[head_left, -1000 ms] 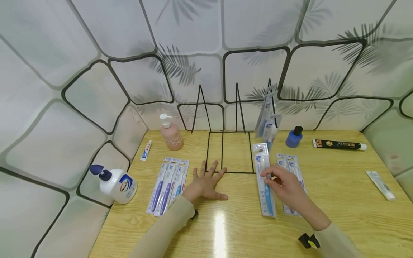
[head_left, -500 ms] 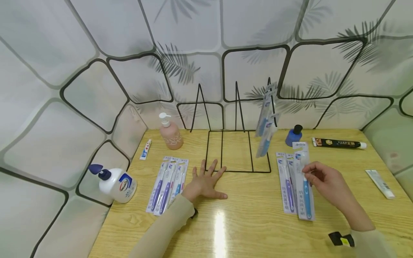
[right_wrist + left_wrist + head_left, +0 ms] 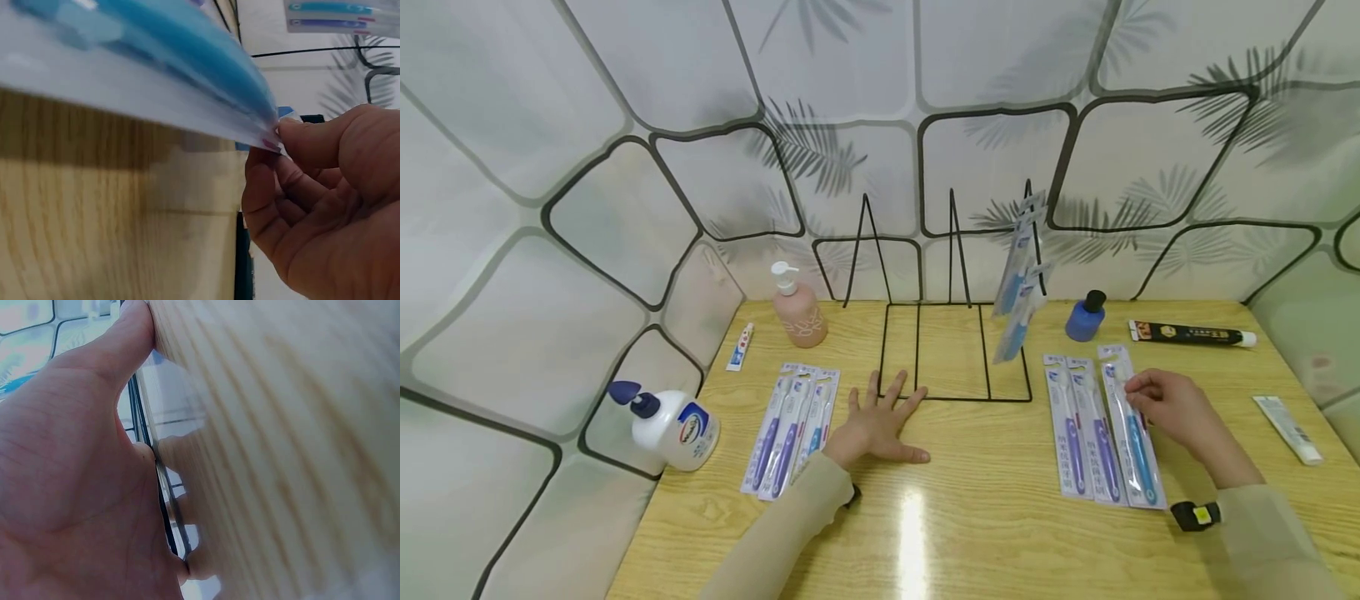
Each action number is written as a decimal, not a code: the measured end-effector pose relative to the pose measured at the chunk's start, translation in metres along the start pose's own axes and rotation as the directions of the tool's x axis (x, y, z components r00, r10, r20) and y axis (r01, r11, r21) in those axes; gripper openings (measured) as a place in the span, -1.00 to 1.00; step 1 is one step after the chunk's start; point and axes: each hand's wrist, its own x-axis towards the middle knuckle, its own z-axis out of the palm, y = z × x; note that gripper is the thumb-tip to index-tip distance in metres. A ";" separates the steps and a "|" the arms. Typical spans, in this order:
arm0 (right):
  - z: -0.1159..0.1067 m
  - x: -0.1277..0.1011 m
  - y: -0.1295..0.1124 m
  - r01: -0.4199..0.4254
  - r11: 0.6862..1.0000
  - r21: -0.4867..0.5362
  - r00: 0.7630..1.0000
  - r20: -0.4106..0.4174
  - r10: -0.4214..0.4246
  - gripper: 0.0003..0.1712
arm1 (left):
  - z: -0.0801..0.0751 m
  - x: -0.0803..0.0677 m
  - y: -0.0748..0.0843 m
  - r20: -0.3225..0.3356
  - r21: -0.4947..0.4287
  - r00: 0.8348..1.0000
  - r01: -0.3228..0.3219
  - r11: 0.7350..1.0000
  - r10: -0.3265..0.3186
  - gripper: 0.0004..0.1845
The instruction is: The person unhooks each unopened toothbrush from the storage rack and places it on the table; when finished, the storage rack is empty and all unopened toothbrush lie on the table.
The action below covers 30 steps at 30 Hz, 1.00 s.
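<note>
My right hand (image 3: 1168,407) pinches the edge of a packaged blue toothbrush (image 3: 1133,429) at the right of the table. In the right wrist view, thumb and curled fingers grip the clear edge of that toothbrush pack (image 3: 156,56). Two packaged purple toothbrushes (image 3: 1070,429) lie side by side just left of it. My left hand (image 3: 874,429) lies with fingers spread, its fingertips at the front bar of a black wire rack (image 3: 955,401). Packaged toothbrushes (image 3: 1021,312) hang from the rack's right-hand prong. The left wrist view has the palm (image 3: 81,462) low over the wood.
Left of the left hand lie several packaged toothbrushes (image 3: 790,433). A white pump bottle (image 3: 676,432) and a pink pump bottle (image 3: 801,317) stand at left, near a small toothpaste tube (image 3: 740,347). Rightward are a blue bottle (image 3: 1084,320), a black toothpaste tube (image 3: 1191,333) and a white tube (image 3: 1288,430).
My right hand has carried the packaged blue toothbrush rightward from in front of the rack to beside the purple ones. The hanging packs have swung slightly. My left hand has stayed put.
</note>
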 end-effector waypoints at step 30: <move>0.006 0.013 -0.002 -0.107 0.964 -0.244 0.991 0.052 0.123 -0.70 | -0.001 -0.001 0.001 0.005 0.009 1.000 0.006 1.000 -0.006 0.16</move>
